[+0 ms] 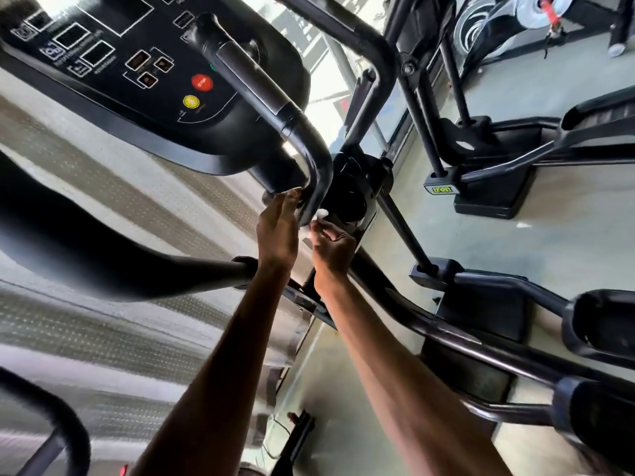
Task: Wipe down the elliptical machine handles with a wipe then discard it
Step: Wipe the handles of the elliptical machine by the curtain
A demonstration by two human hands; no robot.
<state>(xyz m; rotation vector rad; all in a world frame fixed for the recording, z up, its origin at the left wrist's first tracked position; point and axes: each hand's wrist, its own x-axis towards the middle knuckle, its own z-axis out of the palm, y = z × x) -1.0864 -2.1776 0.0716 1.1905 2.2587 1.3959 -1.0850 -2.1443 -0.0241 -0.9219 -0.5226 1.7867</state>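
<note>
Two bare hands meet at the lower bend of a black elliptical handle (311, 146) beneath the console (113, 94). The right hand (331, 249) pinches a white wipe (321, 214) against the bar; the left hand (278, 231) touches it, fingers straight and together

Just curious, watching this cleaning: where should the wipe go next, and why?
Probably slide the wipe up the curved handle: the right hand pinches it at the handle's lower end, the left hand touches alongside, and the grip lies farther up.
</note>
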